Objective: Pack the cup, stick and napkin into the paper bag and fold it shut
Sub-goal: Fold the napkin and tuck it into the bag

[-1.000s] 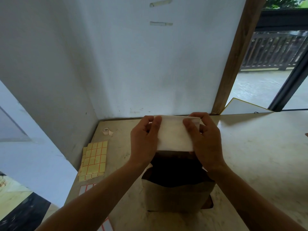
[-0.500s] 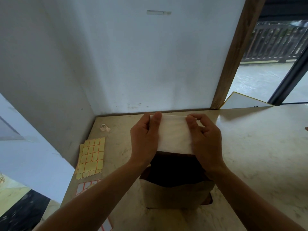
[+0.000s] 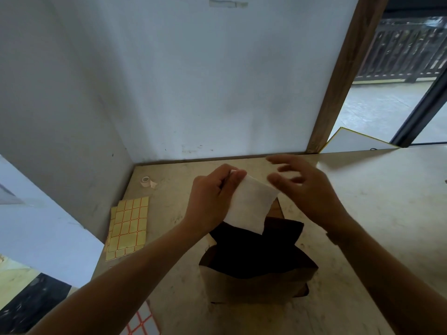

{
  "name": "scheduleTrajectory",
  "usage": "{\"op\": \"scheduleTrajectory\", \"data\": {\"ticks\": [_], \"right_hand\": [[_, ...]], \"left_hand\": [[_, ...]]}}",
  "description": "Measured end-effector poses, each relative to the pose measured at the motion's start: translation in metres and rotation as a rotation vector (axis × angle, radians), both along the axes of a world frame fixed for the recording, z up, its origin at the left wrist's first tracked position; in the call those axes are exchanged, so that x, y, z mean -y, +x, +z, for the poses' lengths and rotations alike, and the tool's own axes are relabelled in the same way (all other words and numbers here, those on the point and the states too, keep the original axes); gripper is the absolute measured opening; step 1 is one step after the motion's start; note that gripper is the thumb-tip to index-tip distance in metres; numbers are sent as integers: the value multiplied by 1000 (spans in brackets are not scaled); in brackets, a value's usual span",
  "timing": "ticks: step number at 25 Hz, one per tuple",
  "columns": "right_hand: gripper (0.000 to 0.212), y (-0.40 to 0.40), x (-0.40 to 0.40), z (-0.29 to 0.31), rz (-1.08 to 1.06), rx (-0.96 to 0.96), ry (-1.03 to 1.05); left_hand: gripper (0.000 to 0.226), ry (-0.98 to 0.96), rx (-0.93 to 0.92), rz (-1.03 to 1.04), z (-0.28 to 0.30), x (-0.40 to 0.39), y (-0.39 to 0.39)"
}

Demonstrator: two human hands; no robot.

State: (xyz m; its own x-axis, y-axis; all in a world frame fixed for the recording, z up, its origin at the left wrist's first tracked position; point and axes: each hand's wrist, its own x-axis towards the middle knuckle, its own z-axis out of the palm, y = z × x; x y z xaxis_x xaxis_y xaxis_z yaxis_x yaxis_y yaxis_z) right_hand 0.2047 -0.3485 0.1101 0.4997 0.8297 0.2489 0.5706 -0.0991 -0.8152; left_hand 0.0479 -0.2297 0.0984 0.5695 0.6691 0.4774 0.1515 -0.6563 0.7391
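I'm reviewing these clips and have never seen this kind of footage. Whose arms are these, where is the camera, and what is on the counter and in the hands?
There is no machine: a person wears a wide-angle camera on the head, looking down at both bare arms. The left hand pinches a white napkin above an open brown paper bag standing on the counter. The right hand is open, blurred and apart from the napkin. At the left lie a sheet of yellow stickers and a small tape roll. The bag's inside is too dark to see.
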Motion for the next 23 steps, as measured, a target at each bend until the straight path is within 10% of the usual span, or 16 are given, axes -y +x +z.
{"op": "scheduleTrajectory", "data": {"ticks": [4,15,19,23], "right_hand": [[23,3,-15,2,351,-7,-286],[27,3,1,-15,329,-281,-631],[29,-17,-8,-30,348,24,-788],[28,-29,-18,-55,286,200,-875]], "left_hand": [[14,-7,-9,-30,-3,1,8],[36,-315,-535,-224,-6,-11,-11],[26,117,-1181,-476,-15,2,-6],[34,373,-1393,-491,-45,20,6]]}}
